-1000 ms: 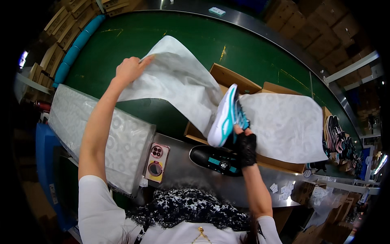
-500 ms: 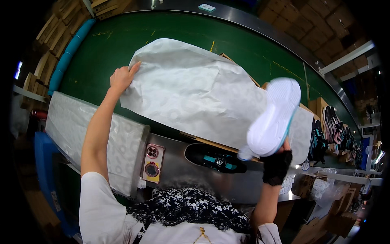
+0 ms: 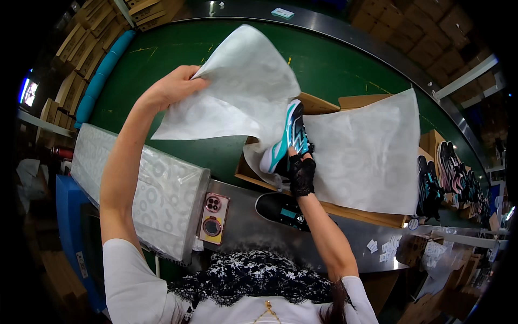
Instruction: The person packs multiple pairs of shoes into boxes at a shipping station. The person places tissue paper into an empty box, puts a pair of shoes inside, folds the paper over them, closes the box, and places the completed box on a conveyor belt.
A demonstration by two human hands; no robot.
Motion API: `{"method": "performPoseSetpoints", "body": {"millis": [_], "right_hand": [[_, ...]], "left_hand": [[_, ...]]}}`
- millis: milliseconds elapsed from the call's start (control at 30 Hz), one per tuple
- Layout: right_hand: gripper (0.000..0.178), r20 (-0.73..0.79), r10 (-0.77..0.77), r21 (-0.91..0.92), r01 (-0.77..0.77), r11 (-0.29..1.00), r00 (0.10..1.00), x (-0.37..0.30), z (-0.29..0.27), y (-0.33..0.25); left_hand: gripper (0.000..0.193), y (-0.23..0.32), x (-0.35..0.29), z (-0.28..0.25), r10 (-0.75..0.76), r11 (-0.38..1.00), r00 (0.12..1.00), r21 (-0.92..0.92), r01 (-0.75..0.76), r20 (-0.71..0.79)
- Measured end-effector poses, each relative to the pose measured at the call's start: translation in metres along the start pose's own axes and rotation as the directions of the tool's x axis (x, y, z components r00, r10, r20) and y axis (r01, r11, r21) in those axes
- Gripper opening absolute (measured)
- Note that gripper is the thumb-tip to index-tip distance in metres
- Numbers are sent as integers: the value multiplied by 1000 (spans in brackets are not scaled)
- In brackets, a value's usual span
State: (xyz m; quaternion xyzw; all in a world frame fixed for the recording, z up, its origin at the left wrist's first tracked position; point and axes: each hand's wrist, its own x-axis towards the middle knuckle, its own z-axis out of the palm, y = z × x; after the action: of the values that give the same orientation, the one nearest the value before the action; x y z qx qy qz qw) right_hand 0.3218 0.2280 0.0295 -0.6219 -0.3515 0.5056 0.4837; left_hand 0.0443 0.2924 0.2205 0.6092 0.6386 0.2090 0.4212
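Over green belting, our left hand pinches wrapping paper, our right hand grips a sneaker, seemingly boxing it, with folding needed next.

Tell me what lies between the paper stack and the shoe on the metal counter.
The head view shows a phone, then bare metal counter up to the shoe.

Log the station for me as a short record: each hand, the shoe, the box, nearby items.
Left hand: grip on the edge of the white paper, held up
Right hand: in a black fingerless glove, holding the teal-and-black shoe
Shoe position: over the open cardboard box; contact with paper unclear
Box: paper also covers its right side
Nearby: phone on metal ledge; other shoes at right
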Motion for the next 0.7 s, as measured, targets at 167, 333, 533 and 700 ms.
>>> {"method": "performPoseSetpoints", "body": {"millis": [167,333,533,700], "right_hand": [[33,256,183,-571,-4,821,949,34,21,35],[27,-70,-76,-564,24,826,995,29,3,48],[20,-145,-177,-436,98,895,973,10,-6,22],[29,236,91,-258,-28,966,967,-4,20,9]], "left_hand": [[21,52,-7,32,243,970,963,-40,-240,118],[20,40,-3,15,159,967,984,217,-137,-84],[25,-16,-13,-20,100,962,984,265,-58,-146],[29,-5,-10,-18,32,992,995,124,-20,-97]]}}
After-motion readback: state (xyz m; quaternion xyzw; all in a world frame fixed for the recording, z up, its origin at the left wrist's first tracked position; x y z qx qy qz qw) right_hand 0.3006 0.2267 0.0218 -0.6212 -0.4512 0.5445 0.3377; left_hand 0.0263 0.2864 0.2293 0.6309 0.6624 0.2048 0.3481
